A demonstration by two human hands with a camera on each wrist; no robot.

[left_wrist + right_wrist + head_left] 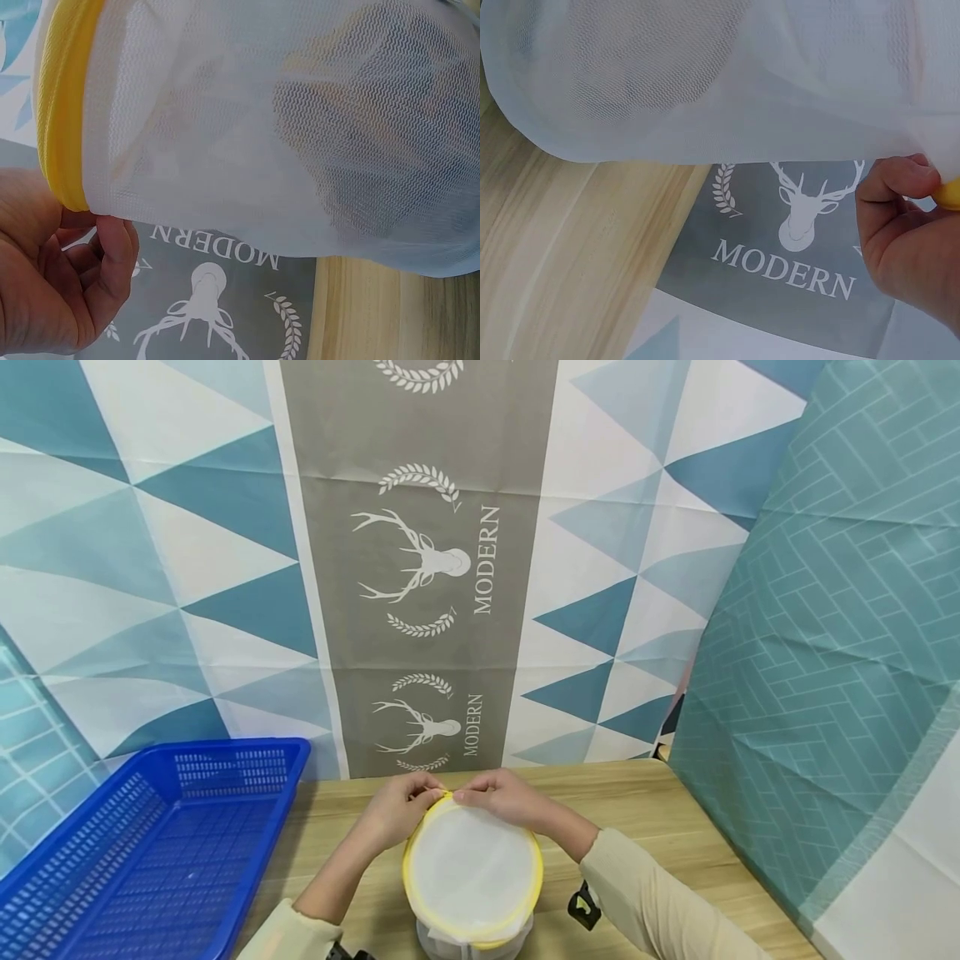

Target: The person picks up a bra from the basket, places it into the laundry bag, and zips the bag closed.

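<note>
A white mesh laundry bag [474,872] with a yellow zip edge [66,112] stands on the wooden table, its round top facing up. My left hand [392,814] pinches the yellow edge at the far side of the top. Close beside it, my right hand [510,799] grips the same edge between thumb and fingers. Through the mesh, a dark and orange shape [382,120] shows inside the bag; its kind cannot be made out. The fingertips hide whatever zip pull may be there.
A blue plastic basket [281,768] with perforated walls stands on the left. The wooden table [630,852] reaches back to a patterned cloth [420,635] hanging behind it. Another teal cloth [817,693] hangs along the right side.
</note>
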